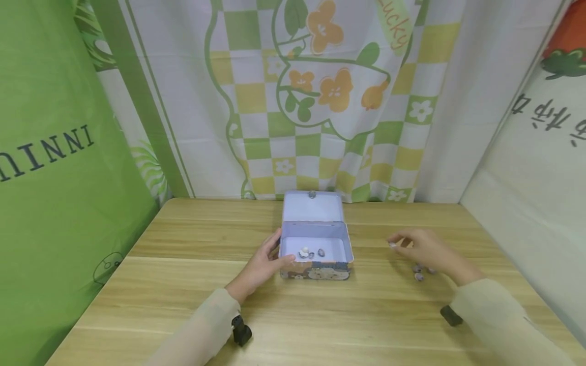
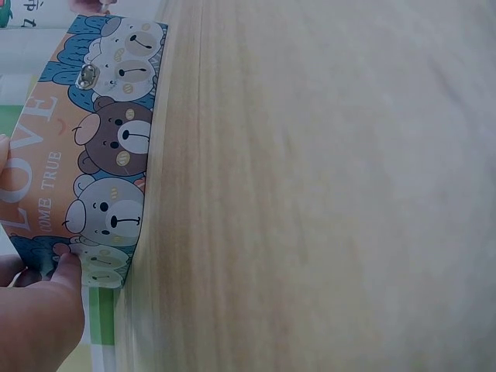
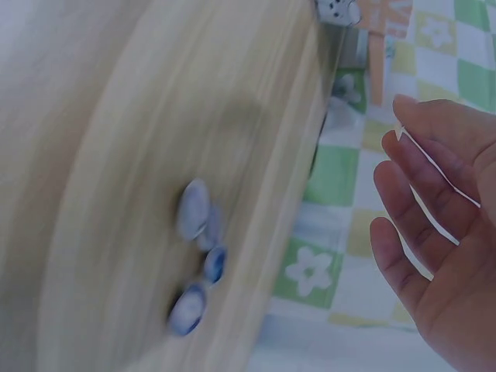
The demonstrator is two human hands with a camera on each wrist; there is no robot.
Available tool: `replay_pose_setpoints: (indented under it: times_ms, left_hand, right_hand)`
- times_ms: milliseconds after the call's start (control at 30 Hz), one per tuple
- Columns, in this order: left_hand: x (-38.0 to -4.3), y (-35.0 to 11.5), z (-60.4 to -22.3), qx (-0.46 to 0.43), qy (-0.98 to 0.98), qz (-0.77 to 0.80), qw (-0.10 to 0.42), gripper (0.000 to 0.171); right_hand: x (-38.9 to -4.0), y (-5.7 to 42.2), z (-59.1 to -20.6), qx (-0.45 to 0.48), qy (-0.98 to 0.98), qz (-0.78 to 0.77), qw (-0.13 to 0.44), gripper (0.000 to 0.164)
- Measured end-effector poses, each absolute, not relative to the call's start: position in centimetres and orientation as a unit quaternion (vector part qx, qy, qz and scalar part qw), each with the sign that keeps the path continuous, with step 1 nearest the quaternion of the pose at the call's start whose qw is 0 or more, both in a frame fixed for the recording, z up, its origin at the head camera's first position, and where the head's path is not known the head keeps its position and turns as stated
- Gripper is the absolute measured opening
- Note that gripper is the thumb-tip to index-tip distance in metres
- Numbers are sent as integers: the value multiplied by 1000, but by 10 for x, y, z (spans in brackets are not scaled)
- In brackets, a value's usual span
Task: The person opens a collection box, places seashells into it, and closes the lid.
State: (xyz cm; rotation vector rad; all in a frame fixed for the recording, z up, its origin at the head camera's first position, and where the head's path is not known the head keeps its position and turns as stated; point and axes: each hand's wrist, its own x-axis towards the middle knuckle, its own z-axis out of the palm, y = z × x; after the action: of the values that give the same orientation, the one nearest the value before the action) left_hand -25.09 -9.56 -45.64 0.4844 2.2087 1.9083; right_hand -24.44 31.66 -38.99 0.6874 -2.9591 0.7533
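Note:
A tin box (image 1: 329, 273) with cartoon bears on its front (image 2: 116, 143) stands on the table, its hinged lid (image 1: 313, 207) raised at the back. Several small seashells (image 1: 304, 252) lie on its floor. My left hand (image 1: 262, 262) grips the box's left side, thumb on the front wall and fingers along the side. To the right of the box, my right hand (image 1: 426, 248) is above the table, pinching a small white shell (image 1: 391, 244) between thumb and forefinger. Below that hand lie several more purplish-white shells (image 3: 194, 209), partly hidden by it in the head view.
The wooden table (image 1: 220, 290) carries the box near its back edge. A checked, flowered curtain (image 1: 261, 147) hangs right behind it. Green cloth (image 1: 55, 203) borders the left, and a pale printed cloth (image 1: 540, 178) the right.

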Motion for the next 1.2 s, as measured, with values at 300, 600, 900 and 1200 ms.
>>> replay_pose_setpoints:
  times_ms: [300,600,900,1200]
  left_hand:
    - [-251,-96,-456,171,741,644,86,90]
    - [-251,-96,-456,175,739,646,83,88]
    - [-251,-96,-455,171,738,647,88,89]
    - [-250,-96,-454,178,735,648,92,92]
  right_hand:
    - [-252,287,-383,260,-935,237,43,19]
    - [-262,253,-378,289,-914,280,43,19]
    - [-271,220,-380,321,-897,299,42,19]
    - [-273,195,-388,365,-881,299,24,19]
